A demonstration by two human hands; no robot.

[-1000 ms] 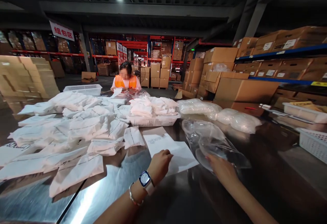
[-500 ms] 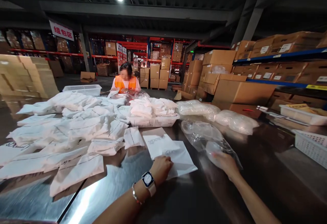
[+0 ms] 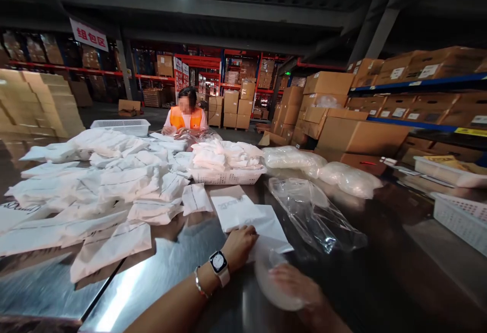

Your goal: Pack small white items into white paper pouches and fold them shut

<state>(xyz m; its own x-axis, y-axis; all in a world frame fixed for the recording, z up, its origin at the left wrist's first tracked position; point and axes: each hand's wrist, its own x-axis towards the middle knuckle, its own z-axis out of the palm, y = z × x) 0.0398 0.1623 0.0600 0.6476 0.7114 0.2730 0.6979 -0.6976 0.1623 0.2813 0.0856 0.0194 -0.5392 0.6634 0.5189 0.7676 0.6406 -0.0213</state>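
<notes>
My left hand (image 3: 239,247), with a watch and bracelet on its wrist, has curled fingers closed at the near edge of a flat white bag (image 3: 274,227). A second white bag (image 3: 233,205) with dark lettering partly overlaps it. Close to the table's front, my right hand (image 3: 299,283) grips a round, translucent whitish piece (image 3: 266,283); motion blur hides what exactly it is. Beyond that hand lies a large clear plastic bag (image 3: 315,209), limp on the table and apart from my fingers.
Many filled white packets (image 3: 114,186) are heaped on the left. A white basket (image 3: 228,176) full of packets stands behind the bags. Clear puffy packages (image 3: 350,180) lie back right, another basket (image 3: 462,219) at far right. A co-worker in an orange vest (image 3: 186,118) sits opposite.
My right hand has drawn the translucent round piece from the clear plastic bag toward me and left, near the white bag. My left hand stays at the white bag.
</notes>
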